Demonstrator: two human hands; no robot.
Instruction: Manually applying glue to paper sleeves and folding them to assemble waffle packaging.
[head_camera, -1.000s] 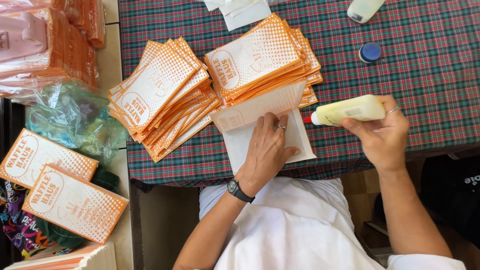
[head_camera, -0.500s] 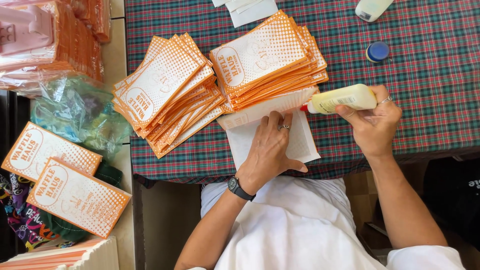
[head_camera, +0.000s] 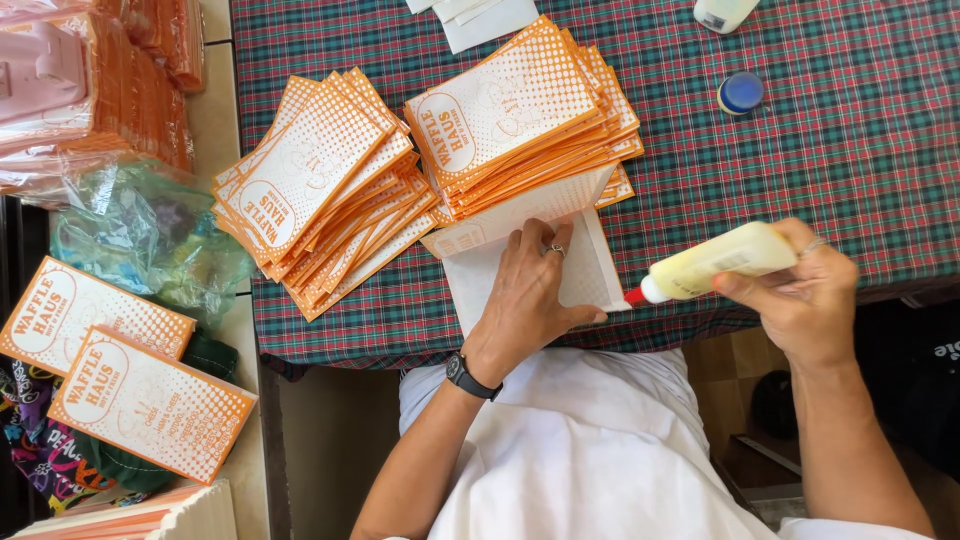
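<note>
My left hand (head_camera: 527, 295) presses flat on a white unfolded paper bag (head_camera: 590, 275) at the near edge of the plaid table. My right hand (head_camera: 808, 300) grips a pale yellow glue bottle (head_camera: 715, 262), tilted with its red nozzle at the bag's lower right corner. Two fanned stacks of orange and white printed paper bags lie just beyond: one stack (head_camera: 315, 185) on the left, the other stack (head_camera: 520, 115) right behind the white bag.
A blue bottle cap (head_camera: 741, 92) and a white bottle (head_camera: 722, 12) sit at the far right of the plaid tablecloth (head_camera: 800, 150). White papers (head_camera: 480, 15) lie at the far edge. Left of the table are more orange bags (head_camera: 150, 400), a crumpled plastic bag (head_camera: 150, 235) and wrapped bundles (head_camera: 90, 80).
My right hand has drawn the glue bottle down along the bag's right edge, from the top right corner to the lower right corner. My left hand stays pressed on the bag.
</note>
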